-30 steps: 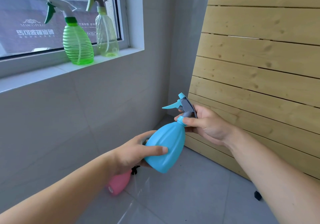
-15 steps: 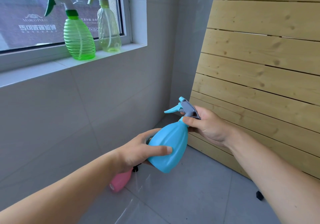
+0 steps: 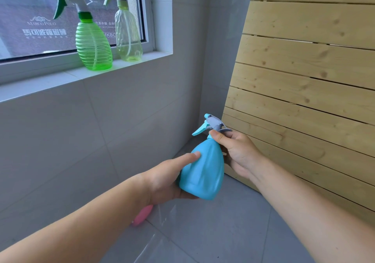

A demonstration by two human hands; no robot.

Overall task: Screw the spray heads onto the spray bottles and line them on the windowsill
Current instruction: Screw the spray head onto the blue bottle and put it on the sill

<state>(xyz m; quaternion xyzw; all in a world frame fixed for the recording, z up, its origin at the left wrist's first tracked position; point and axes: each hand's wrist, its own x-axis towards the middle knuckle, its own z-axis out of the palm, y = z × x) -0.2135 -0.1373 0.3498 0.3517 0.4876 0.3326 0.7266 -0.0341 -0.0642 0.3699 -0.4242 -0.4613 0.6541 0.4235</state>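
Observation:
A blue spray bottle (image 3: pixel 204 171) hangs in mid-air, nearly upright. My left hand (image 3: pixel 169 178) cups its lower body from the left. My right hand (image 3: pixel 236 155) holds its neck, thumb just under the grey-and-blue spray head (image 3: pixel 213 123), whose trigger points left. Two bottles with heads on stand on the white windowsill (image 3: pixel 50 80): a bright green ribbed bottle (image 3: pixel 93 45) and, to its right, a pale yellow-green bottle (image 3: pixel 128 37). A pink bottle (image 3: pixel 142 215) lies on the floor, mostly hidden by my left forearm.
A grey tiled wall (image 3: pixel 91 130) runs below the sill to a corner. A slatted wooden panel (image 3: pixel 304 80) leans at the right. The floor (image 3: pixel 213 232) is grey tile. Windowsill room shows left of the green bottle.
The blue bottle has tipped from leaning toward upright. My right hand has slid down from the spray head to the neck. The view has shifted slightly.

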